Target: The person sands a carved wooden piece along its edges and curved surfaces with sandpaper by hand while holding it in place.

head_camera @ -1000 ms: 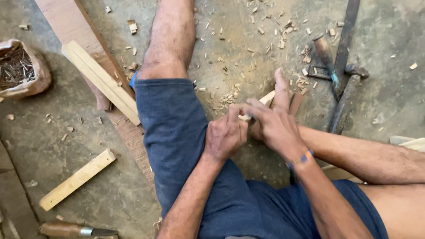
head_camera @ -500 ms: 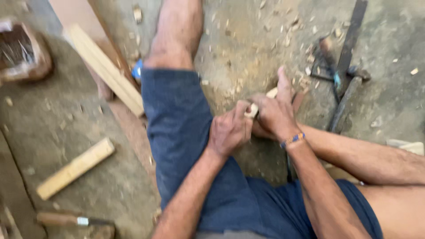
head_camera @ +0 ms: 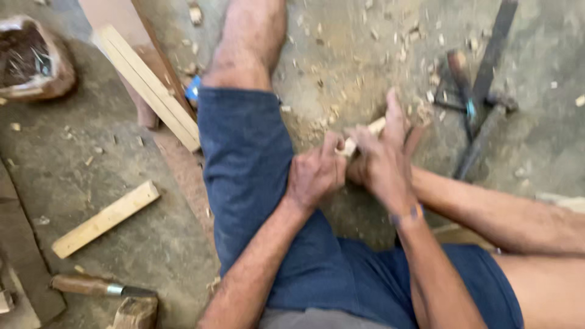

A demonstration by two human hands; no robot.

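Woodworking workshop: wood shavings (head_camera: pixel 341 61), offcuts (head_camera: pixel 105 218).

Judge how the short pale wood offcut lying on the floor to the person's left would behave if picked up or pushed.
The pale offcut looks like solid sawn timber, so it would probably stay stiff. Its flat faces suggest it would slide on the dusty floor rather than roll. It looks small and dry, so likely light.

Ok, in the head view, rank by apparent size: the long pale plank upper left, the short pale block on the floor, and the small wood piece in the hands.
1. Long pale plank
2. Short pale block
3. Small wood piece, mostly hidden by the left hand and right hand, so its full size is unsure.
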